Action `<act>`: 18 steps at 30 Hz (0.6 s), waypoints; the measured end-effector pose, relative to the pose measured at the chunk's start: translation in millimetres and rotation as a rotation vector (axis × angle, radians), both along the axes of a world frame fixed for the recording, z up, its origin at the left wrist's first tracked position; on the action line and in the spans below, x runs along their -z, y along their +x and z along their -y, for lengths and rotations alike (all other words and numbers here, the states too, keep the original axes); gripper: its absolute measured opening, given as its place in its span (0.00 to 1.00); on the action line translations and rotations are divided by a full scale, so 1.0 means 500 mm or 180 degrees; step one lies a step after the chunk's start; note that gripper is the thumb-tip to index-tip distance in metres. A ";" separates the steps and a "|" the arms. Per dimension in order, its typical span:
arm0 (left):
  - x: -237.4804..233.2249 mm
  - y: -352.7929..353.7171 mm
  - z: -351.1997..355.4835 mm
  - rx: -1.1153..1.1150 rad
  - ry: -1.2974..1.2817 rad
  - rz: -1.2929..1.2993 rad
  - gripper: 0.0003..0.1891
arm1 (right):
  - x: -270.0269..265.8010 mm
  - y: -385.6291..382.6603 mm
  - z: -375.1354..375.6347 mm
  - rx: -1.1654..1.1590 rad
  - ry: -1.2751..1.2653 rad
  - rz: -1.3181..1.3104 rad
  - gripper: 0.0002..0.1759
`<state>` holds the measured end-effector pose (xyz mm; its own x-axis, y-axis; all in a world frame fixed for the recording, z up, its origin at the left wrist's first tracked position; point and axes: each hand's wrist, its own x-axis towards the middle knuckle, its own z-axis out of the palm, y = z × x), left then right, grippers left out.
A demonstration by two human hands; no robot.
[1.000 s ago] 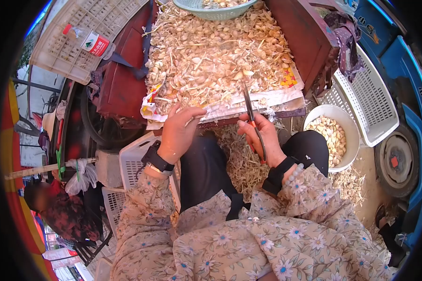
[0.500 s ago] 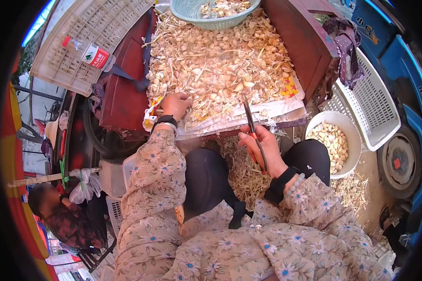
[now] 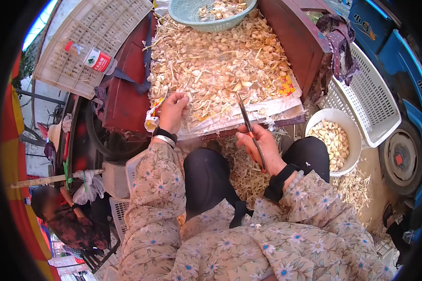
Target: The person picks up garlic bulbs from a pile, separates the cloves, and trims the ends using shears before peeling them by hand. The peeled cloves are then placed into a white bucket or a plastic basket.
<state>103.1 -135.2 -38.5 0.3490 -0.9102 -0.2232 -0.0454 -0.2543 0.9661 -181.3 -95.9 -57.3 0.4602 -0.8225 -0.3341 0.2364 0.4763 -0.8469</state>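
Garlic cloves and loose skins (image 3: 215, 61) cover the red-sided surface in front of me. My left hand (image 3: 174, 112) is at its near left edge, fingers pinched on a small pale piece, likely a garlic clove (image 3: 188, 97). My right hand (image 3: 262, 146) holds scissors (image 3: 249, 124) with orange on the handle, blades pointing up toward the pile. A few larger cloves (image 3: 242, 85) lie just beyond the scissor tips. The white bucket (image 3: 356, 140) to the right holds many peeled-looking cloves (image 3: 330, 143).
A green-blue basket (image 3: 213, 23) with cloves sits at the far edge. A white crate (image 3: 56, 61) with a bottle (image 3: 97, 60) is at upper left, another crate (image 3: 375, 98) at right. A blue vehicle (image 3: 403, 70) stands far right; a seated person (image 3: 77, 225) is lower left.
My left hand has lifted slightly and turned upright, and a pale piece now shows at its fingertips. My right hand and the scissors have shifted slightly left.
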 end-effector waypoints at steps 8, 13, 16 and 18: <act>-0.076 -0.130 -0.093 0.0653 -0.0341 -0.1722 0.07 | 0.012 0.003 -0.006 -0.0079 -0.0536 0.0048 0.16; -0.092 -0.169 -0.130 0.0892 -0.0203 -0.1975 0.10 | -0.007 -0.005 -0.019 -0.0307 -0.1224 -0.0216 0.15; -0.101 -0.169 -0.155 0.1003 -0.0178 -0.1994 0.09 | 0.011 0.005 -0.021 -0.0283 -0.1372 -0.0135 0.15; -0.118 -0.165 -0.189 0.1082 -0.0083 -0.1860 0.09 | 0.011 0.002 -0.016 -0.0328 -0.1106 -0.0034 0.15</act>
